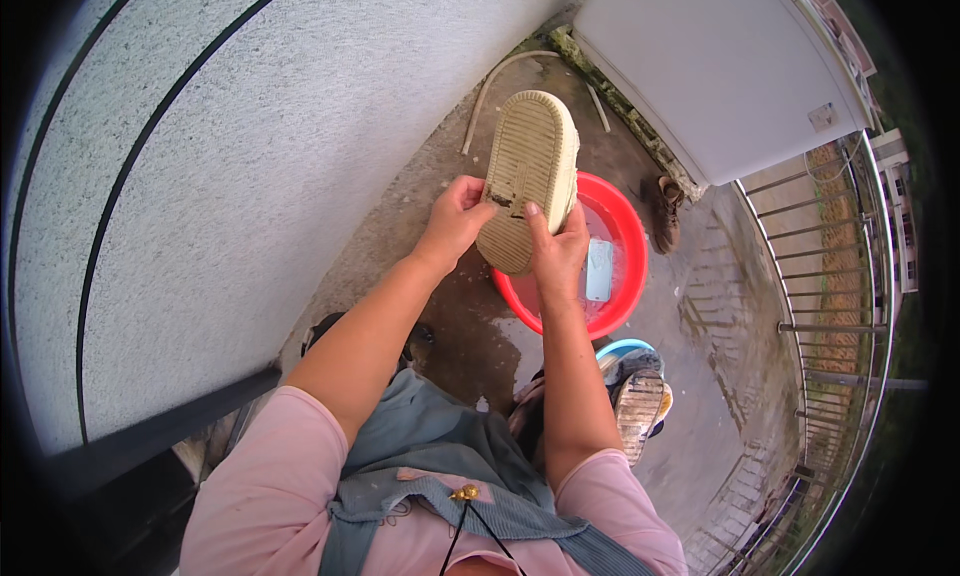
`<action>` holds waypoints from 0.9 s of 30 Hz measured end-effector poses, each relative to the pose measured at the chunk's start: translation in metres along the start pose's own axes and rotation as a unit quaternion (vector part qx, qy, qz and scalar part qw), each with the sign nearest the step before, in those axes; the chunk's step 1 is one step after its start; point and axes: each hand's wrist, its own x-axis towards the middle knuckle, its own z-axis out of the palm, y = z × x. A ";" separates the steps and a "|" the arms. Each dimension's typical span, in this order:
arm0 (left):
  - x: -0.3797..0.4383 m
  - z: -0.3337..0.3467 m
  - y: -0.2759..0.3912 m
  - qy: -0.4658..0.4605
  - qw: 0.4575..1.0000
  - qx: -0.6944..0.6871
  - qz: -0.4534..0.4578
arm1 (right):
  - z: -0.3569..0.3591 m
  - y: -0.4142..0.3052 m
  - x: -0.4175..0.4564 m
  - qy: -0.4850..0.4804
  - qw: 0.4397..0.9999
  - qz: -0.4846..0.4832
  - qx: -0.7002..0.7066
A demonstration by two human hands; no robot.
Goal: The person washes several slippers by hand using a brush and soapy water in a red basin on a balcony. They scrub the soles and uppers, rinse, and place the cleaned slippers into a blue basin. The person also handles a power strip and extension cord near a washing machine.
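Note:
A cream shoe (523,152) is held up with its thick ribbed sole towards me, and its upper is mostly hidden behind. Dark dirt marks cross the sole's middle. My right hand (561,250) grips the shoe's right edge, thumb on the sole and fingers behind. At the opposite edge my left hand (455,223) has its thumb on the sole beside a dark mark, its fingers curled at the side. Below and partly behind the shoe stands a red basin (636,276) of cloudy, sudsy water. A pale blue rectangular object (598,270) lies in that basin.
Near my right forearm, a light blue basin (628,345) holds shoes, one dirty sole (637,415) facing up. A brown shoe (667,216) rests on the wet concrete floor. A white wall (300,163) rises left, a white appliance (712,73) ahead, metal railing (832,328) right.

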 end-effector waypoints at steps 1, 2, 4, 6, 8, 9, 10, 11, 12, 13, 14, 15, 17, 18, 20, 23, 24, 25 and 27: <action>-0.001 0.004 0.001 0.015 1.000 0.027 -0.002 | 0.000 -0.001 -0.001 -0.003 1.000 -0.018 -0.020; -0.001 0.007 0.001 0.030 0.998 0.053 -0.005 | 0.000 -0.001 -0.002 -0.006 0.999 -0.035 -0.041; -0.001 0.009 0.000 0.042 0.997 0.060 0.005 | 0.000 -0.003 -0.003 -0.009 0.997 -0.053 -0.062; 0.000 0.010 -0.003 0.053 0.997 0.062 0.018 | 0.000 -0.005 -0.003 -0.011 0.995 -0.070 -0.075; 0.001 0.008 -0.009 0.062 0.996 0.061 0.035 | 0.000 -0.003 -0.003 -0.016 0.993 -0.077 -0.086; 0.002 0.008 -0.012 0.070 0.994 0.076 0.044 | 0.001 -0.002 -0.004 -0.019 0.993 -0.076 -0.091; 0.004 0.007 -0.015 0.078 0.991 0.091 0.054 | 0.001 0.000 -0.004 -0.023 0.992 -0.075 -0.097; 0.005 0.006 -0.018 0.086 0.989 0.105 0.063 | 0.002 0.003 -0.004 -0.023 0.992 -0.078 -0.093; 0.006 0.006 -0.019 0.089 0.987 0.110 0.071 | 0.002 0.005 -0.004 -0.025 0.992 -0.081 -0.090; 0.006 0.006 -0.020 0.093 0.986 0.115 0.078 | 0.003 0.007 -0.004 -0.026 0.992 -0.085 -0.086; 0.005 0.006 -0.021 0.097 0.984 0.119 0.085 | 0.003 0.007 -0.004 -0.027 0.992 -0.083 -0.091; 0.004 0.006 -0.019 0.102 0.980 0.140 0.093 | 0.004 0.007 -0.004 -0.027 0.992 -0.081 -0.096; 0.002 0.007 -0.016 0.111 0.971 0.182 0.109 | 0.004 0.006 -0.005 -0.033 0.990 -0.085 -0.106; 0.003 0.007 -0.017 0.117 0.973 0.164 0.109 | 0.005 0.005 -0.006 -0.041 0.989 -0.090 -0.109; 0.005 0.007 -0.019 0.129 0.977 0.128 0.110 | 0.008 0.002 -0.009 -0.051 0.985 -0.108 -0.125; 0.007 0.005 -0.024 0.150 0.980 0.082 0.101 | 0.012 0.003 -0.012 -0.052 0.978 -0.135 -0.149; 0.008 0.004 -0.025 0.146 0.978 0.114 0.100 | 0.013 0.005 -0.012 -0.048 0.978 -0.138 -0.151; 0.008 0.001 -0.025 0.142 0.974 0.145 0.098 | 0.013 0.006 -0.012 -0.045 0.977 -0.141 -0.153; 0.009 -0.003 -0.028 0.116 0.972 0.169 0.116 | 0.010 0.002 -0.008 -0.032 0.988 -0.096 -0.114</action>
